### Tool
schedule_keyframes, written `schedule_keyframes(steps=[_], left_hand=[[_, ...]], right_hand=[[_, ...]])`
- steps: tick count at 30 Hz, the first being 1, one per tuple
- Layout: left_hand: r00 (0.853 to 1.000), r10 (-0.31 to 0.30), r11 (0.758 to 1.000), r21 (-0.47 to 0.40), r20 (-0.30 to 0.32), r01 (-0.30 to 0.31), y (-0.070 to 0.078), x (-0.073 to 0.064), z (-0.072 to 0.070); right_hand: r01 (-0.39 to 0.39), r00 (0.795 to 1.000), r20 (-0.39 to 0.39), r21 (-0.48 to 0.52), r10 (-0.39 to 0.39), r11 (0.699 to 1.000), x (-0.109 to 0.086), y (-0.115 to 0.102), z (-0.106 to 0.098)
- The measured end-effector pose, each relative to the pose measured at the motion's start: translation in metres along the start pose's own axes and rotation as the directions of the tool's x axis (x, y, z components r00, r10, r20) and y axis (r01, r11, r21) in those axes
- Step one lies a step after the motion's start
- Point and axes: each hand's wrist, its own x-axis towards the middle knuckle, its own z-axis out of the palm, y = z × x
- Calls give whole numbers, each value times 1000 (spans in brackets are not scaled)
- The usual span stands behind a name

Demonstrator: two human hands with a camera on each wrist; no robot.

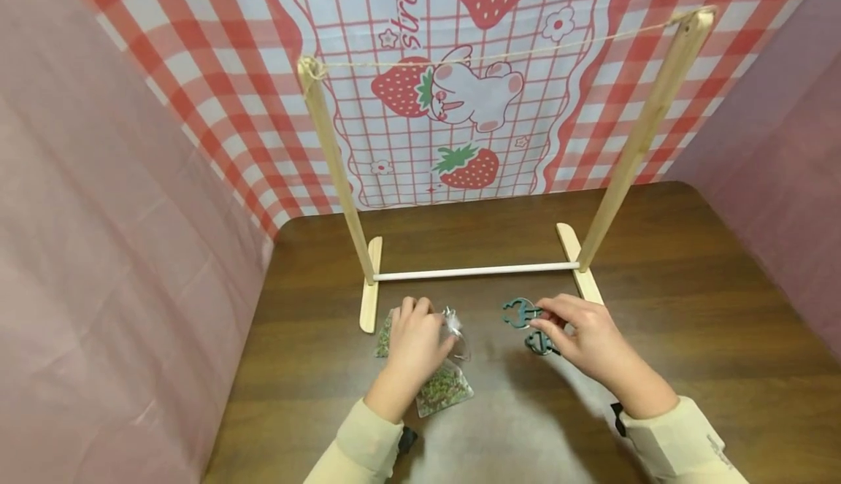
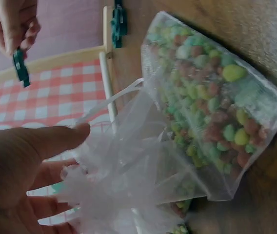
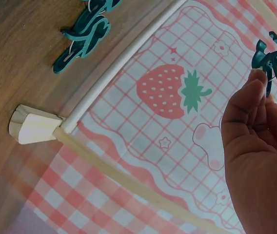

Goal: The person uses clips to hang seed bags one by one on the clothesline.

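Observation:
A dark green plastic clip (image 1: pixel 521 312) is pinched at its handles by my right hand (image 1: pixel 587 334), held above the table; the same clip (image 3: pixel 270 56) shows its curved arms spread in the right wrist view. Below it, more green clips (image 3: pixel 87 31) lie on the wood. My left hand (image 1: pixel 417 334) is over sheer drawstring mesh bags. One bag (image 2: pixel 211 107) holds small green, yellow and brown pellets. Around its gathered top (image 2: pixel 124 170), the left thumb and fingers stand apart. A second bag is partly hidden beneath that hand.
Behind the hands stands a wooden frame with two posts (image 1: pixel 640 141), a thin string (image 1: pixel 499 55) tied across their tops and a white rod (image 1: pixel 476 271) near the base. A strawberry-print cloth (image 1: pixel 460 126) hangs at the back of the brown table (image 1: pixel 296 382); pink curtains (image 1: pixel 118 214) flank it.

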Motion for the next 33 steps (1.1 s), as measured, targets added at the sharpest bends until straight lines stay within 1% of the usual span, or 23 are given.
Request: schedule_keyframes(steps=[2,4,6,9,13,17,21,25,28,31,33], left_hand=[[999,3,999,33,-34,-2,3,3,2],[998,7,999,41,-61,-5,4,4,3],[996,8,1000,20,-92,-6,4,4,4],[988,1,999,-38,-154,-7,4,4,2],[974,-18,993,-121,-226,-9,6,8,-10],[964,-18,979,-201,-264,-36,10,16,-27],[952,-21,951,-299,-304,-74,14,29,-42],[943,-40,907,-407,-330,-104,19,48,-57],[936,-35,874,-465,-349,-141,24,66,-70],[923,-19,843,-502,-385,-192,30,85,-85],[910,-7,828,-513,-415,-228,33,98,-94]], right_hand=[[-7,1000,6,-2,7,1000,0,0,-1],[-7,1000,5,-5,7,1000,1,0,-2],[10,1000,-7,-10,-10,1000,2,0,-3],[47,998,-44,-13,-47,999,5,0,-4],[80,992,-96,-20,-82,997,9,0,-6],[102,985,-134,-32,-105,994,14,0,-12],[120,979,-161,-50,-126,992,25,-4,-23],[144,971,-183,-82,-157,986,44,-9,-42],[160,964,-192,-127,-182,979,64,-14,-62],[174,952,-224,-168,-209,970,87,-22,-83],[177,942,-251,-194,-223,965,102,-28,-96]])
